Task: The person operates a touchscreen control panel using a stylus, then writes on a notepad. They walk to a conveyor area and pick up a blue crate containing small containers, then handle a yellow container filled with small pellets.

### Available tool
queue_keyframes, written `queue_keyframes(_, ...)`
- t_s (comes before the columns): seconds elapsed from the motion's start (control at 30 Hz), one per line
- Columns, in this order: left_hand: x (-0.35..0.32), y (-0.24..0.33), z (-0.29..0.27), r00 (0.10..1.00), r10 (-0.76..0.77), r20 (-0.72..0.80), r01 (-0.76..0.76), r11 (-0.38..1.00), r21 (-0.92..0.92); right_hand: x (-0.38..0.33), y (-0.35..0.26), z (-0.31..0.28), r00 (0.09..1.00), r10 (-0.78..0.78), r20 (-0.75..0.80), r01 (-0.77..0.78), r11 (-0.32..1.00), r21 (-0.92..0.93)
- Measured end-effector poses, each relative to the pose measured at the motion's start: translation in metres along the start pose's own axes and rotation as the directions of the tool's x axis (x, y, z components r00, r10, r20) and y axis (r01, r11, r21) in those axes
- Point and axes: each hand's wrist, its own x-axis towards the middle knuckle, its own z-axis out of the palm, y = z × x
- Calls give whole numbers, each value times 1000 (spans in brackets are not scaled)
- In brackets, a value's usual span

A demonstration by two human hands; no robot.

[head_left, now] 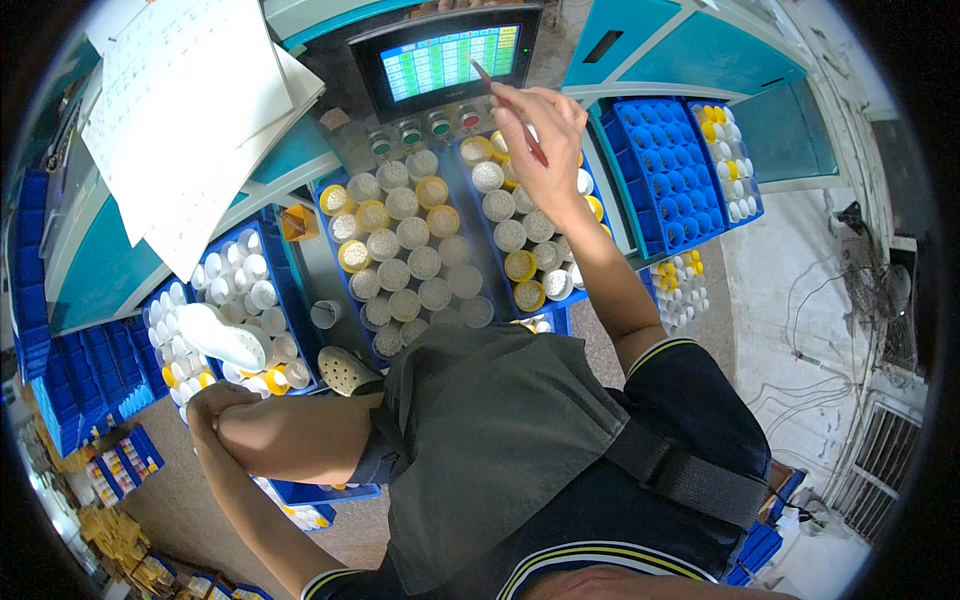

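My right hand (545, 145) is raised before a small screen (455, 62) that shows a coloured table. It is closed on a slim reddish-brown stick like a pen (487, 78), whose tip is at the screen; whether it touches cannot be told. Below the screen are several round buttons (440, 124). Beneath my forearm, two blue trays hold white and yellow cups (411, 233) filled with small pale pieces. My left hand (218, 402) lies over my bent knee, with nothing seen in it and its fingers partly hidden. A white shoe (222, 338) shows just beyond that knee.
Loose papers (185, 110) lie at the upper left. Left of the trays stands a blue crate of cups (238, 275). On the right are a blue compartment tray (662, 175) and more cups (730, 160). An olive clog (345, 370) shows by my leg.
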Motion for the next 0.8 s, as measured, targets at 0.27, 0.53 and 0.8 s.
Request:
queue_keyframes(0.27, -4, -1, 3, 1000, 0, -2, 0, 1000, 12, 0, 2, -3, 1000, 6, -2, -6, 1000, 12)
queue_keyframes(0.53, -9, 2, 3, 1000, 17, 8, -17, 1000, 26, 0, 0, -2, 1000, 7, -21, -6, 1000, 31)
queue_keyframes(0.8, -13, 3, 3, 999, 39, 6, -39, 998, 43, 1, -5, -3, 1000, 12, -10, -11, 999, 52)
